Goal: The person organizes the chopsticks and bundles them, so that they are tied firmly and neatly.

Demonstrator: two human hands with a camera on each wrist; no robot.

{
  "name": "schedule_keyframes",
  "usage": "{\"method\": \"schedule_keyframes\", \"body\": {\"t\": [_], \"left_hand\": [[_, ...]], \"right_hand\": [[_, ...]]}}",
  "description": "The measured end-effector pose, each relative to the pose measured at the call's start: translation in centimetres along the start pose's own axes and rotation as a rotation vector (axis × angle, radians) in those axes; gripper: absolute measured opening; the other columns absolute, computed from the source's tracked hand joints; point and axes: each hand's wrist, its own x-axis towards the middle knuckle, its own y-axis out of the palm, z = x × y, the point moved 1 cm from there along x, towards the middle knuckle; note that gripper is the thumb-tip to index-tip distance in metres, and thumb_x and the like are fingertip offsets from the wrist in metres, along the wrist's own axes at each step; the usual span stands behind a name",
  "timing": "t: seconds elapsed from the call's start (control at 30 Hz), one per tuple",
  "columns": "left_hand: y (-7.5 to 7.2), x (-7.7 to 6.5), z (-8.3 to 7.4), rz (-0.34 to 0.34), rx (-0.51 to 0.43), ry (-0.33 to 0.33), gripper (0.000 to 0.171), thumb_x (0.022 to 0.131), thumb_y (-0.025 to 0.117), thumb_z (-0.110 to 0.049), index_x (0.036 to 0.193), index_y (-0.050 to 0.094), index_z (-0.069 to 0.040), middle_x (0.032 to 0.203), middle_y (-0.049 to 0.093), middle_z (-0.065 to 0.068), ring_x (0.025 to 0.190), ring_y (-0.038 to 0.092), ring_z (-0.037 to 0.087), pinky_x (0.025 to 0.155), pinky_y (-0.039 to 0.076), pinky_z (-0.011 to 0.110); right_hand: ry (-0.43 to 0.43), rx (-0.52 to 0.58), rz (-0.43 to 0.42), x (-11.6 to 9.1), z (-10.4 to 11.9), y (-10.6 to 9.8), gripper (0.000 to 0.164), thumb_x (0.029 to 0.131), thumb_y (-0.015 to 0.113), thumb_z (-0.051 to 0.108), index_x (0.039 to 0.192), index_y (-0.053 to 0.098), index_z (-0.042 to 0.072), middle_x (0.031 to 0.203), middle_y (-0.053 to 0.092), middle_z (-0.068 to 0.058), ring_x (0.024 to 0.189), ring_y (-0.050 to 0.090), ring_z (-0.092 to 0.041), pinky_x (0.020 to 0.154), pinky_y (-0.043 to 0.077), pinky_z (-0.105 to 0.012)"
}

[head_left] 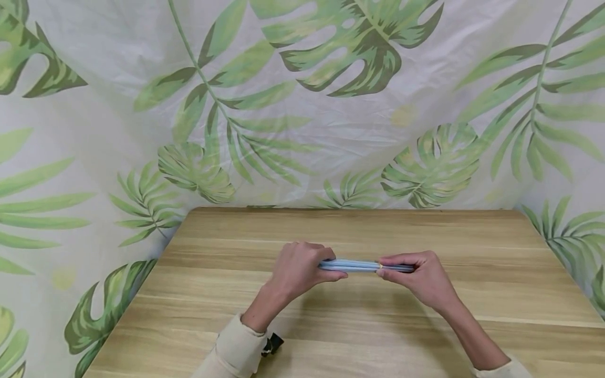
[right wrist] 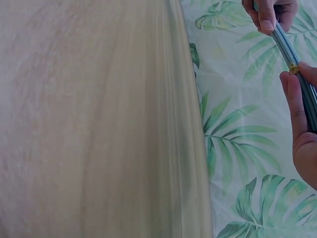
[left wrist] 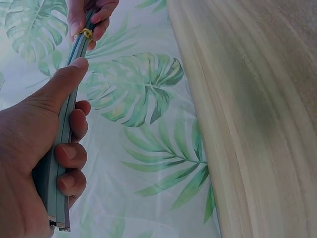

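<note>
Both hands hold a slim bundle of long blue strips (head_left: 356, 265) above the table, roughly level in the head view. My left hand (head_left: 299, 266) grips one end, its fingers curled round the strips and its thumb laid along them. A yellow band (left wrist: 87, 33) is wound round the bundle towards the other end. There my right hand (head_left: 423, 275) pinches the strips between thumb and fingers, with the fingertips at the band (right wrist: 293, 68). Small metal bits show at the strips' near end in the left wrist view. What exactly the strips are, I cannot tell.
A wood-grain table (head_left: 212, 294) lies under the hands. Behind it hangs a pale cloth (head_left: 350, 131) printed with green leaves. A small black object (head_left: 272, 344) shows beside the left sleeve (head_left: 238, 346).
</note>
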Motion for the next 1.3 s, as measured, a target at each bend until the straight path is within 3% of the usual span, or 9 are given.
{"method": "schedule_keyframes", "body": {"t": [0.17,0.33,0.43,0.57,0.67,0.93,1.13,1.3], "left_hand": [[0.3,0.1,-0.5,0.035,-0.020,0.028,0.037,0.085,0.087,-0.056,0.083,0.078,-0.020,0.068,0.068,-0.012,0.054,0.044,-0.003,0.051,0.032,0.013],[0.2,0.1,-0.5,0.060,-0.061,0.016,0.037,0.085,0.086,-0.055,0.084,0.078,-0.020,0.069,0.068,-0.011,0.054,0.043,-0.003,0.052,0.032,0.012],[-0.1,0.2,-0.3,0.108,-0.108,0.021,0.037,0.086,0.086,-0.055,0.090,0.079,-0.019,0.075,0.071,-0.010,0.057,0.047,-0.002,0.054,0.037,0.014],[-0.5,0.3,0.1,0.207,-0.194,0.009,0.032,0.089,0.088,-0.042,0.105,0.079,-0.015,0.091,0.078,-0.006,0.068,0.057,0.000,0.062,0.046,0.017],[-0.7,0.3,0.3,0.244,-0.235,0.004,0.025,0.093,0.087,-0.030,0.109,0.078,-0.013,0.097,0.079,-0.003,0.072,0.061,0.001,0.067,0.050,0.018],[-0.8,0.3,0.8,0.163,-0.170,0.057,0.017,0.095,0.085,-0.028,0.105,0.079,-0.016,0.092,0.078,-0.006,0.067,0.058,0.001,0.061,0.046,0.016],[-0.7,0.1,1.0,0.156,-0.156,0.047,0.016,0.094,0.085,-0.028,0.104,0.079,-0.018,0.090,0.076,-0.008,0.066,0.055,0.001,0.060,0.044,0.016],[-0.6,0.0,0.8,0.145,-0.173,0.048,0.015,0.094,0.085,-0.027,0.104,0.079,-0.017,0.091,0.076,-0.008,0.065,0.054,0.000,0.059,0.042,0.016]], "right_hand": [[0.023,0.027,0.055,-0.1,0.1,0.7,0.024,0.090,0.088,0.016,0.111,0.085,0.005,0.110,0.082,-0.016,0.090,0.080,-0.012,0.076,0.064,-0.029],[0.028,0.026,0.065,-0.1,0.3,0.5,0.023,0.091,0.087,0.017,0.111,0.085,0.006,0.109,0.082,-0.015,0.089,0.080,-0.012,0.077,0.064,-0.030],[0.023,0.018,0.080,0.0,0.3,0.2,0.024,0.092,0.086,0.017,0.113,0.084,0.005,0.107,0.083,-0.015,0.089,0.081,-0.014,0.077,0.065,-0.033],[0.041,-0.008,0.077,0.1,0.2,-0.3,0.025,0.092,0.086,0.019,0.113,0.084,0.006,0.103,0.084,-0.012,0.089,0.081,-0.016,0.078,0.065,-0.035],[0.055,-0.013,0.072,0.1,0.1,-0.7,0.026,0.092,0.087,0.019,0.113,0.084,0.005,0.101,0.084,-0.011,0.089,0.082,-0.019,0.079,0.065,-0.036],[0.009,-0.072,0.062,0.0,0.2,-1.8,0.030,0.090,0.088,0.020,0.118,0.083,0.011,0.115,0.082,-0.010,0.093,0.079,-0.010,0.077,0.064,-0.030],[-0.123,-0.183,0.043,-0.2,0.3,-2.2,0.014,0.092,0.086,0.013,0.105,0.083,0.015,0.101,0.082,-0.005,0.082,0.076,-0.007,0.068,0.062,-0.029],[-0.198,-0.230,0.033,-0.2,0.1,-1.6,0.014,0.091,0.087,0.013,0.103,0.084,0.019,0.099,0.083,0.000,0.079,0.077,-0.005,0.068,0.062,-0.027]]}}
